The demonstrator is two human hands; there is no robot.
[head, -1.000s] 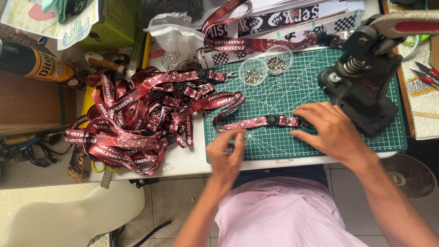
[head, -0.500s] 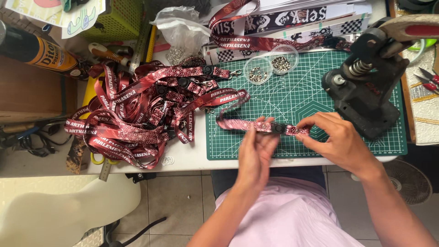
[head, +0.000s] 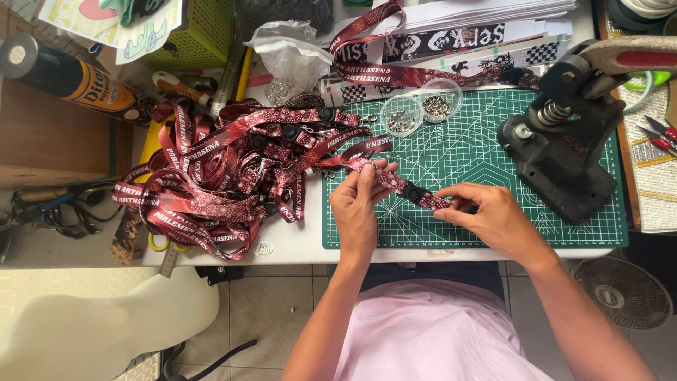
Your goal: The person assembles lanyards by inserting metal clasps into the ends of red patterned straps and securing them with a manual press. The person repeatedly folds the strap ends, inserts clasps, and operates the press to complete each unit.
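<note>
While both hands hold the lanyard strip (head: 395, 182) over the green cutting mat (head: 479, 141), I log risks first. Landmark = mat.

Left hand (head: 360, 208): fingers pinched on the strip just left of its black buckle (head: 415, 192), at the mat's lower-left part. Right hand (head: 486, 219): fingertips closed on the strip's short end right of the buckle, near the mat's lower middle. Both grasping, neither released.

Risk 1, my judgement: strip's left end runs up and leftwards off the mat's left edge into the heap of red lanyards (head: 218, 176); a pull could drag or snag neighbours, esp. their clips.
Risk 2: two clear dishes of small metal parts (head: 421, 113) sit at the mat's top edge, near the hands; a swinging strap end or an elbow could tip them, parts scatter.
Risk 3: black hand press (head: 564, 155) stands on the mat's right part; right forearm near its base, could knock it.
Risk 4: grip on the short end is fingertip only, so it may slip.

Strip look: dark red w/ pale patterned print, flat woven, slightly slack, held diagonally. Buckle black plastic; cannot tell if fully latched.
</note>
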